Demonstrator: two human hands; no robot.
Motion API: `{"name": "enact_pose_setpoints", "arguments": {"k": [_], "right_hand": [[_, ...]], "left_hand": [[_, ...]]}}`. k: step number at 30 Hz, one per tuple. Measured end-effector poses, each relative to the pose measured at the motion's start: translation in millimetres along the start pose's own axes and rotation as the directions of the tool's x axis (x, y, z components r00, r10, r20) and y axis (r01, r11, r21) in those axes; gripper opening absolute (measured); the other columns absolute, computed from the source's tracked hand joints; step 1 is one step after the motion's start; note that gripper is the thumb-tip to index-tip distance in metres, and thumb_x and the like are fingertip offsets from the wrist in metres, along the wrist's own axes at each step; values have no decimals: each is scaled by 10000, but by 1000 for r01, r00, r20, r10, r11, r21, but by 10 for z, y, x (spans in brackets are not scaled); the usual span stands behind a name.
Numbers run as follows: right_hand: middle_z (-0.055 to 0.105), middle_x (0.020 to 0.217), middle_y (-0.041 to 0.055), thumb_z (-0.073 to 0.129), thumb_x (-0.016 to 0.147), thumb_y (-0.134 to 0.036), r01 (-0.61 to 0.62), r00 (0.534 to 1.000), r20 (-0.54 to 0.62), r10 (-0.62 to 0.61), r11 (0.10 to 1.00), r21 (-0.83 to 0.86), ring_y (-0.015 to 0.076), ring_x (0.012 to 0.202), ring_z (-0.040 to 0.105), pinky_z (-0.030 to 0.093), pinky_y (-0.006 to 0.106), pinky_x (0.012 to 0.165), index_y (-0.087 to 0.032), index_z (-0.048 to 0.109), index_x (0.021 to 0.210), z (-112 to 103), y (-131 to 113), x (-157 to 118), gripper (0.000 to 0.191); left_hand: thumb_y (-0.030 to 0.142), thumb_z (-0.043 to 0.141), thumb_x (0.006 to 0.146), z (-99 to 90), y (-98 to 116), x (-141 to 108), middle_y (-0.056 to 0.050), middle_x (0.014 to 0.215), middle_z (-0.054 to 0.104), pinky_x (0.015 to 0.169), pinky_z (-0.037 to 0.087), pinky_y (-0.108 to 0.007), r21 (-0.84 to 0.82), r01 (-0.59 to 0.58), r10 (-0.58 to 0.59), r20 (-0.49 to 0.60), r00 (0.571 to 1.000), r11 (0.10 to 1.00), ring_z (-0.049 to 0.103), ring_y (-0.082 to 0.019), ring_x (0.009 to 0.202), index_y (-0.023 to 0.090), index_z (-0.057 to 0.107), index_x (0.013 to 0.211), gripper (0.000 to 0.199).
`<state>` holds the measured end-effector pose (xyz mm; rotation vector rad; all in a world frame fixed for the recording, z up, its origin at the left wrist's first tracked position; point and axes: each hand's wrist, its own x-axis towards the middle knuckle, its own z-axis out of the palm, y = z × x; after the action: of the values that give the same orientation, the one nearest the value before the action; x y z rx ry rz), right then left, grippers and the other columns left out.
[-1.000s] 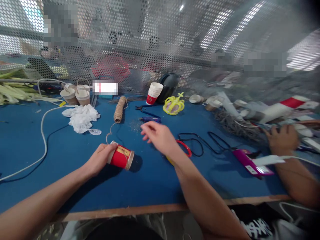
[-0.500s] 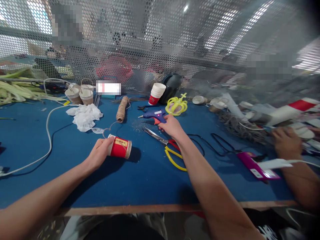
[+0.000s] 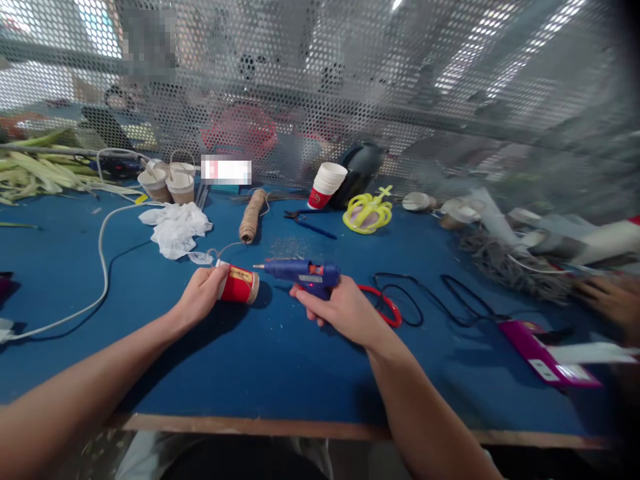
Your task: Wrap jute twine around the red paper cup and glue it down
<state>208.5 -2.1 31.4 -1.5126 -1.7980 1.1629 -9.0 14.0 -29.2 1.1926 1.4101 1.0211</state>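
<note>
My left hand (image 3: 201,293) is closed round the end of a red paper cup (image 3: 239,283) tipped on its side, with twine around its far end. A strand of twine runs from near the cup to the twine roll (image 3: 253,217) behind it. In my right hand (image 3: 336,308) is a blue glue gun (image 3: 300,272), its nozzle pointing left toward the cup but apart from it. A small red light glows on the gun. Partly hidden behind my right hand, the scissors show a red handle (image 3: 393,312).
White lace (image 3: 180,230) and twine-wrapped cups (image 3: 181,188) stand at the left. Further back are pliers (image 3: 310,223), stacked paper cups (image 3: 327,183) and a yellow crown-shaped piece (image 3: 367,212). A purple power strip (image 3: 547,357) and another person's hand (image 3: 607,297) are at the right.
My right hand has lifted the glue gun from beside the pliers and brought it nearer, beside the cup. My left hand keeps hold of the cup. The view has shifted slightly.
</note>
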Motion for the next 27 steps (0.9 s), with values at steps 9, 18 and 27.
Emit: {"name": "enact_pose_setpoints", "arguments": {"k": [9, 18, 27], "right_hand": [[483, 448, -40, 554, 723, -306, 43, 998, -28, -50, 976, -213, 96, 419, 430, 377, 228, 435, -181, 496, 602, 29, 35, -49, 184], [569, 622, -8, 548, 727, -284, 98, 993, -43, -114, 955, -281, 122, 565, 486, 405, 234, 532, -174, 550, 716, 52, 96, -38, 111], [519, 600, -37, 519, 765, -284, 113, 993, 16, -115, 937, -332, 105, 546, 452, 376, 229, 528, -197, 498, 698, 41, 121, -83, 111]], "left_hand": [[473, 414, 690, 2, 138, -23, 23, 413, 399, 399, 209, -225, 6, 36, -36, -12, 999, 999, 293, -77, 391, 153, 465, 476, 388], [479, 418, 711, -20, 42, 41, 18, 430, 431, 432, 251, -231, 22, 34, -34, -5, 999, 999, 339, -90, 409, 137, 499, 515, 402], [472, 418, 721, 1, 37, 23, 19, 439, 457, 444, 261, -232, 13, 22, -22, 25, 999, 1000, 361, -94, 415, 129, 527, 531, 407]]}}
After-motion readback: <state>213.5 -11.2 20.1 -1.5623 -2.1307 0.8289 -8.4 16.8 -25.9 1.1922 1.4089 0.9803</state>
